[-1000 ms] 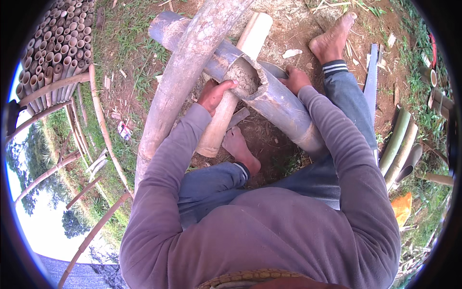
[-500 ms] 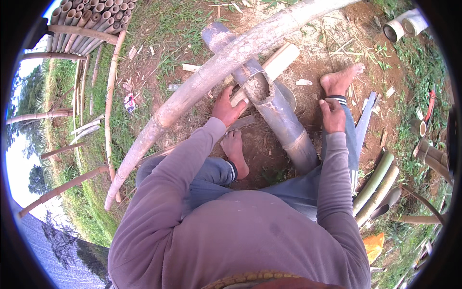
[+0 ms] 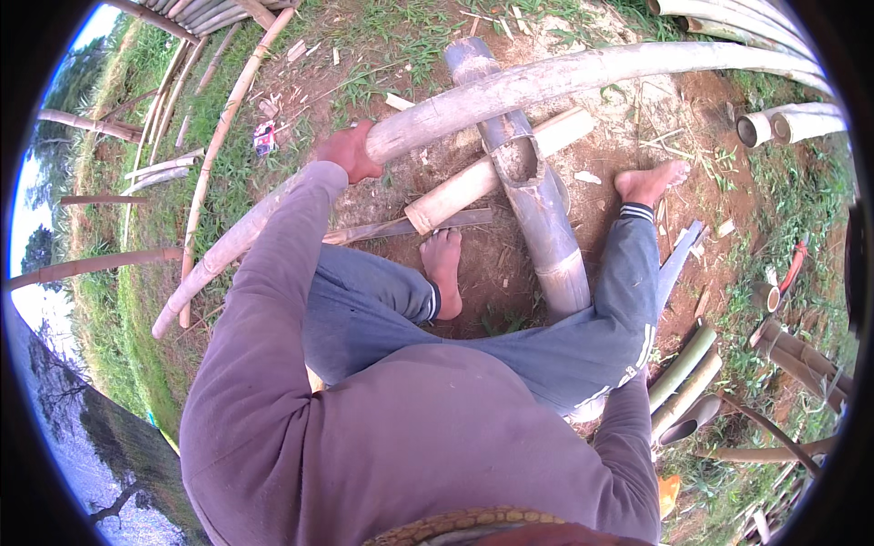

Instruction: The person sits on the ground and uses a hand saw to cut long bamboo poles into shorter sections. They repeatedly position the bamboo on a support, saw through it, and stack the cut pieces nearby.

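My left hand (image 3: pixel 349 152) is closed round a long, thick, pale bamboo pole (image 3: pixel 455 111), which slants from the lower left to the upper right. Below the pole's middle lies a stout grey bamboo length (image 3: pixel 548 218) with a hole cut in its upper side. A shorter pale piece of bamboo (image 3: pixel 455 193) runs crosswise beneath that length, at the level of the hole. My right forearm (image 3: pixel 628 414) reaches down beside my right thigh, and the leg and sleeve hide the hand.
My bare feet stand on either side of the grey length. Short bamboo cuttings (image 3: pixel 685 371) lie by my right leg. Cut poles (image 3: pixel 765 126) are stacked at the upper right. A bamboo rail frame (image 3: pixel 214 150) stands at the left, and wood chips litter the soil.
My left hand has left the spot by the hole and taken hold of the long pole, which lies at a flatter slant. My right hand has gone from my lower leg, back out of sight.
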Tool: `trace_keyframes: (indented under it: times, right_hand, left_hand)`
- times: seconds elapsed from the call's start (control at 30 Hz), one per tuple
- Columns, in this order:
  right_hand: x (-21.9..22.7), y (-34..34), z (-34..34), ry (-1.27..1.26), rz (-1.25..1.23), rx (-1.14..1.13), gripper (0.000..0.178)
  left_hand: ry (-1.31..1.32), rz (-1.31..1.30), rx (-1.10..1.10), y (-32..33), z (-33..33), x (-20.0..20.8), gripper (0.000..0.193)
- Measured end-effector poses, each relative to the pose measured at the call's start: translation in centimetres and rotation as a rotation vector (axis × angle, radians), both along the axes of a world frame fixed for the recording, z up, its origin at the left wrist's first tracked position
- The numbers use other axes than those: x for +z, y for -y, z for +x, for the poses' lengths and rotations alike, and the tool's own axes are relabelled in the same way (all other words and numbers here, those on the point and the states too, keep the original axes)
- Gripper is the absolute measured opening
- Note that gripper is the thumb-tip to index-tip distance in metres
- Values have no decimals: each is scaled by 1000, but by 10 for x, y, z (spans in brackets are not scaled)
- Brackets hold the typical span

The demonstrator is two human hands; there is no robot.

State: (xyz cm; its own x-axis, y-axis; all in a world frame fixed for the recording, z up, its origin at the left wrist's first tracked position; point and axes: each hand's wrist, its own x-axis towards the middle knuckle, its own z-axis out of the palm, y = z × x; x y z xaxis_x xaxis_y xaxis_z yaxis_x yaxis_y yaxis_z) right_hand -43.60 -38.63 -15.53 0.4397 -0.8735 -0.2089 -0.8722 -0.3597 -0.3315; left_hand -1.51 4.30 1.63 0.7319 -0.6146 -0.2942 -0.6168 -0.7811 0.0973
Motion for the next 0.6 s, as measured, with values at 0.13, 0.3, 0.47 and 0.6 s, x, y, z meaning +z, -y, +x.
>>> trace_keyframes:
  times: [0.13, 0.3, 0.47, 0.6]
  right_hand:
    - [11, 20, 57, 9, 6, -98, 50]
    - [14, 23, 69, 38, -17, -141, 50]
    - [1, 12, 23, 163, -48, -102, 51]
    - [-19, -3, -91, 320, 18, -238, 52]
  left_hand:
    - [119, -39, -67, 21, -30, 6, 78]
    - [234, -155, -134, 33, -38, -22, 71]
    - [269, -131, -74, 7, -58, -15, 68]
    - [333, -212, -141, 18, -64, -27, 68]
